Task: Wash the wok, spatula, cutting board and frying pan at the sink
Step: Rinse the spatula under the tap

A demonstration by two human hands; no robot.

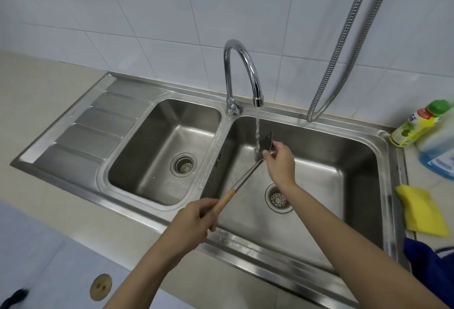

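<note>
Head view: rinsing spatula (248,173) under faucet (242,73); left hand (194,225) gripping handle, right hand (280,158) pinching blade. Next likely: flip blade.

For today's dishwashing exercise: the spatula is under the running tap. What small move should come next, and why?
Probably rub the blade: the right hand already pinches the spatula blade in the stream from the tap, while the left hand steadies the wooden handle.
</note>
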